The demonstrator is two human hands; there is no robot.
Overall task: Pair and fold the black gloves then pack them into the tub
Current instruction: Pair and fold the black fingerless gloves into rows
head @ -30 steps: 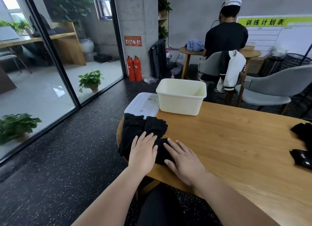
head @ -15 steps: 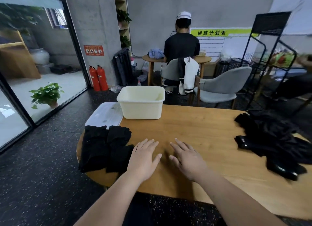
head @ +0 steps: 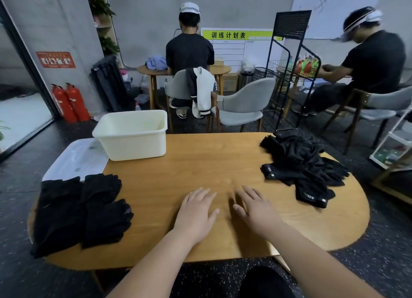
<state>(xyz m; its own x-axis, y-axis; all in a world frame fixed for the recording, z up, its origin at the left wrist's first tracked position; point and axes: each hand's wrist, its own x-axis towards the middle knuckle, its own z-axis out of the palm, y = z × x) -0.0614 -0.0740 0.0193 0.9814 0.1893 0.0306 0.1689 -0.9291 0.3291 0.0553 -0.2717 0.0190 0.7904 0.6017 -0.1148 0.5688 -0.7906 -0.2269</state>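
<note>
head view: both hands lie palm down on the bare wood of the table (head: 200,161), in the lower middle of the frame. the left hand (head: 196,210) and the right hand (head: 256,208) sit side by side, near each other but apart, and neither holds anything. the left fingers (head: 200,194) are straight and only slightly parted. the right fingers (head: 247,191) are spread wider and look a little blurred.

the folded gloves (head: 78,210) lie at the lower left of the frame, on the table's rounded end. they sit in flat dark stacks side by side and partly overlapping, apart from the left hand. the loose gloves (head: 301,168) sit in a heap at the middle right of the frame, apart from the right hand, and some cuffs show small white marks.

the tub (head: 133,135), cream coloured, stands upright at the table's far edge, in the upper left part of the frame. a white lid (head: 75,159) lies flat just left of it; whether the tub rests on the lid's corner cannot be told.

across the top of the frame, a seated person (head: 189,52) faces away at a small round table. a second person (head: 372,61) sits at the upper right, a grey chair (head: 243,103) stands in the upper middle, and two red fire extinguishers (head: 69,101) stand at the left.
</note>
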